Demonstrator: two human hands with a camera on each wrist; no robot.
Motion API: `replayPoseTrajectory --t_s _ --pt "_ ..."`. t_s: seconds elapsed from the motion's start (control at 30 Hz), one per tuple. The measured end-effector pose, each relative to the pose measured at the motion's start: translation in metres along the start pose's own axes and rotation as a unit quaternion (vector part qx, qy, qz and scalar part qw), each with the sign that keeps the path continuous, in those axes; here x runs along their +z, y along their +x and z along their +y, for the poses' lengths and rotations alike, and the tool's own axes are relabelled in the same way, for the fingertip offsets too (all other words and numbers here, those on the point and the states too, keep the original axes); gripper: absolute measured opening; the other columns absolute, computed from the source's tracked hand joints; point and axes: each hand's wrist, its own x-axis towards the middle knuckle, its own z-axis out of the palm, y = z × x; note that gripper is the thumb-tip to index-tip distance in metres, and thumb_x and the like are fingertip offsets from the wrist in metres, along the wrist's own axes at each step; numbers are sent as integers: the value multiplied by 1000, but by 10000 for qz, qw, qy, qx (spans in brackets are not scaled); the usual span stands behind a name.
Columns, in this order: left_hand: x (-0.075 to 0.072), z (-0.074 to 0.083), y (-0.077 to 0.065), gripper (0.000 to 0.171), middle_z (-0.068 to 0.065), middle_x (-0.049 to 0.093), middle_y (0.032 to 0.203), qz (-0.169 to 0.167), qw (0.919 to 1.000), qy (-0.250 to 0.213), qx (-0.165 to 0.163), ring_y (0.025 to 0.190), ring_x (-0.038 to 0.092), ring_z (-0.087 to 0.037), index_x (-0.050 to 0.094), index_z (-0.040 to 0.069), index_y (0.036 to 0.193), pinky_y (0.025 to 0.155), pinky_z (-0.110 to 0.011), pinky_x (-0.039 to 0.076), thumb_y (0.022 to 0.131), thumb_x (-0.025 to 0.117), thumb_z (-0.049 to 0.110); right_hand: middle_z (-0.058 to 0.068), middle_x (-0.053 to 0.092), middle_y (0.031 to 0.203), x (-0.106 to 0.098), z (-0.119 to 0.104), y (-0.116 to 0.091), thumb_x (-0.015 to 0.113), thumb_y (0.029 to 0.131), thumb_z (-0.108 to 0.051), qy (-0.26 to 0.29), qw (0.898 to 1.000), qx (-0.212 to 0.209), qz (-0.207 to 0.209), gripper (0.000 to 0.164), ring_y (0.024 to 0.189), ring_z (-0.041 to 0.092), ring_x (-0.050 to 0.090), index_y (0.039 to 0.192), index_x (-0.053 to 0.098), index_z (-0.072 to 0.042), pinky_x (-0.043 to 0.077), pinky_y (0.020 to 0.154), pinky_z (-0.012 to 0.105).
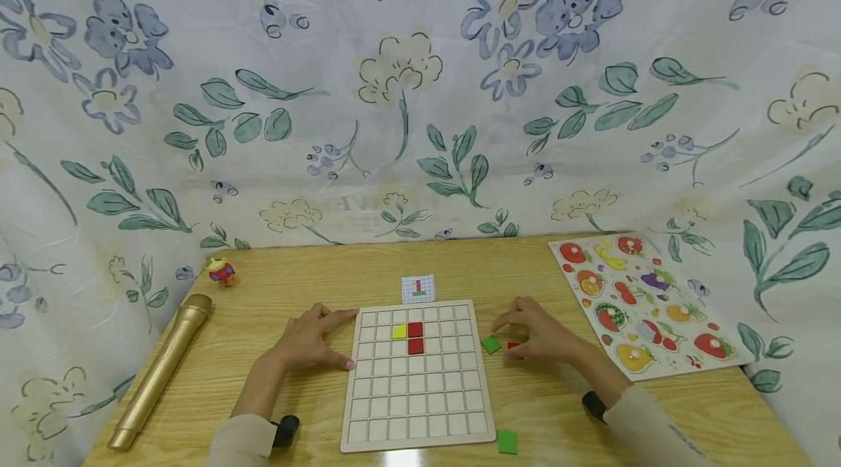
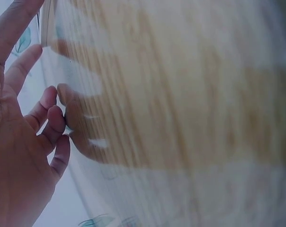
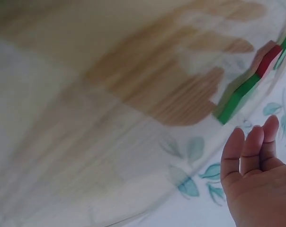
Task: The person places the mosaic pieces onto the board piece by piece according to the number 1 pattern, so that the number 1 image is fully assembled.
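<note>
A wooden grid board (image 1: 410, 445) lies on the table with one yellow tile (image 1: 399, 332) and two red tiles (image 1: 415, 346) in its upper cells. At the board's left edge, my left hand (image 1: 305, 339) rests with index finger and thumb spread against it. To the right of the board, my right hand (image 1: 542, 336) hovers low with bent fingers over loose tiles. A green tile (image 1: 490, 344) lies below its index finger, and a red tile (image 1: 512, 346) shows near the thumb. In the right wrist view, a green tile (image 3: 236, 99) sits ahead of the fingertips.
Behind the board lies a small pattern card (image 1: 418, 289). Another green tile (image 1: 507, 442) is near the board's lower right corner. A gold microphone (image 1: 160, 372) and a small toy figure (image 1: 221, 271) stand left, a fruit puzzle board (image 1: 631, 306) right. A floral curtain (image 1: 407, 124) surrounds the table.
</note>
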Motion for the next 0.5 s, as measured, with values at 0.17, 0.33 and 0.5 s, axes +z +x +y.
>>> replayPoseTrajectory --t_s 0.17,0.33,0.5 --pt "-1 1 0 99 -2 46 103 5 10000 -7 12 92 41 -17 50 31 146 81 -40 26 59 85 64 2 51 99 -5 7 -10 89 72 -28 -86 9994 322 -45 42 94 17 40 109 74 -15 39 82 34" --pt "-1 0 0 100 -2 45 102 12 10000 1 42 91 41 -17 50 30 146 79 -39 25 59 85 64 0 48 97 -8 11 -17 89 73 -27 -50 9987 504 -110 38 93 15 37 106 74 -17 37 81 33" --pt "1 -2 1 99 -2 46 102 14 10000 0 68 92 41 -16 50 30 146 78 -38 25 59 85 64 -1 46 93 -7 11 -20 88 73 -28 -98 9986 510 -103 32 91 14 35 100 73 -17 34 79 30"
